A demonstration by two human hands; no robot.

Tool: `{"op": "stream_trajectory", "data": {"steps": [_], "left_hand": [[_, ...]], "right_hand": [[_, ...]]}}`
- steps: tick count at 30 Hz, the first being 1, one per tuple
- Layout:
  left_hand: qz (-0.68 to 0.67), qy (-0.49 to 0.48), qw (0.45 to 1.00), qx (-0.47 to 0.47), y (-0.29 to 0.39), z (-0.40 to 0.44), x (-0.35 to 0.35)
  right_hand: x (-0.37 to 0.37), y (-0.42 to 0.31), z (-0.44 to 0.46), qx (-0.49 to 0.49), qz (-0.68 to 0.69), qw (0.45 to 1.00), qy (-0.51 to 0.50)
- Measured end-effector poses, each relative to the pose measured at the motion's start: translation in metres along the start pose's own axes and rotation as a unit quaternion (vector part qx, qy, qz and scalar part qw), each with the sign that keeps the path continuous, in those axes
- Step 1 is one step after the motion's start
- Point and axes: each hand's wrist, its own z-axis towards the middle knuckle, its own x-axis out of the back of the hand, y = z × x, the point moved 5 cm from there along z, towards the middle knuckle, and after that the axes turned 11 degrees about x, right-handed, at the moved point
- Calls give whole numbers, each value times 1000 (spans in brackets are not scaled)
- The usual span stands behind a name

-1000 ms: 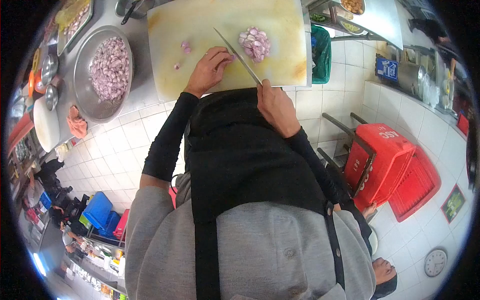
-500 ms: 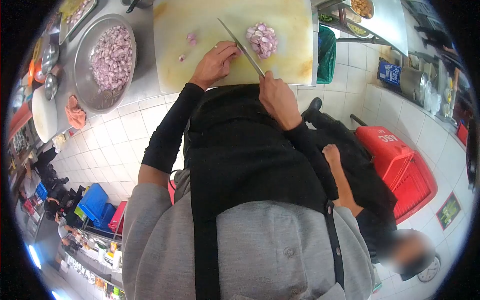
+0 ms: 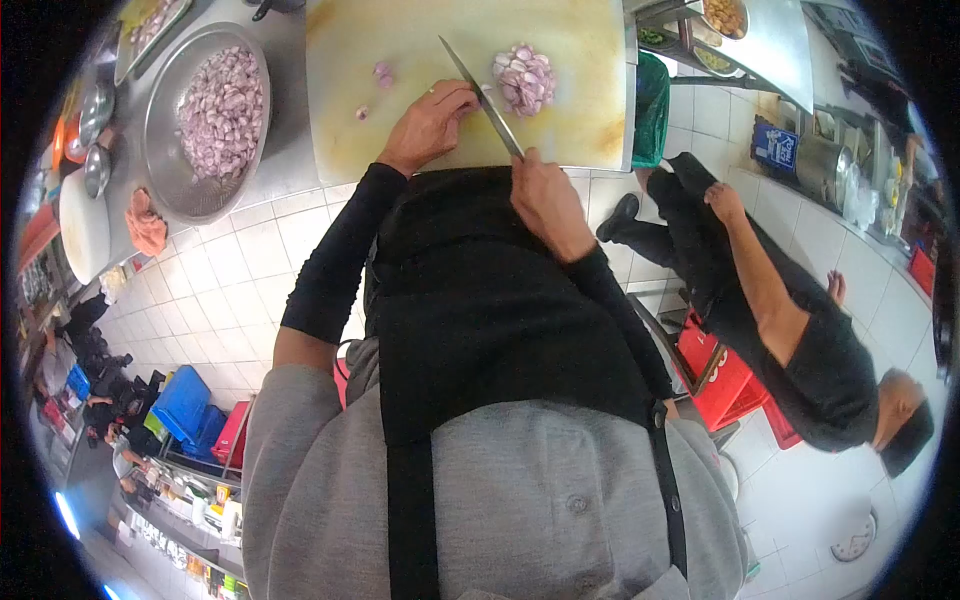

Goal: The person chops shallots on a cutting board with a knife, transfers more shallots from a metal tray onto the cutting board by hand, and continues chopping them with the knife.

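My right hand (image 3: pixel 550 205) is wrapped round the handle of a kitchen knife (image 3: pixel 492 112), its blade slanting up and left over the cutting board (image 3: pixel 400 30). Curled against the blade's left side, my left hand (image 3: pixel 432 125) pinches a shallot, mostly hidden by the fingers. Right of the blade lies a heap of sliced shallots (image 3: pixel 524 80). A few loose shallot pieces (image 3: pixel 383 72) sit on the board's left part.
Left of the board, a large metal colander (image 3: pixel 160 130) holds many peeled shallots. An orange cloth (image 3: pixel 146 222) lies at the counter edge. On my right a person in black (image 3: pixel 800 330) walks past red crates (image 3: pixel 720 375). A green bag (image 3: pixel 650 110) hangs beside the board.
The person in black has moved from close behind my right arm further right and forward. My right hand and the knife handle have shifted slightly left; my left hand stays almost in place.
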Motion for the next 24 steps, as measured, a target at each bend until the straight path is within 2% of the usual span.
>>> {"op": "stream_trajectory", "data": {"steps": [1,2,8,14,17,20,24], "left_hand": [[-4,0,1000,-2,1,0,1],[-7,-2,1000,-5,2,0,2],[38,3,999,-22,10,8,-9],[-25,16,998,47,11,8,-5],[22,4,1000,-19,8,5,-1],[45,-32,998,-26,0,5,-5],[44,-34,997,-49,-6,6,-6]], "right_hand": [[-3,-4,6,23,-3,1000,12],[-5,1,10,-37,48,998,27],[10,16,11,-30,80,995,48],[25,6,-1,-59,-3,998,15],[26,3,-2,-38,-20,999,20],[42,-6,-2,-34,-39,999,8],[42,-9,-2,-24,-25,999,-3]]}}
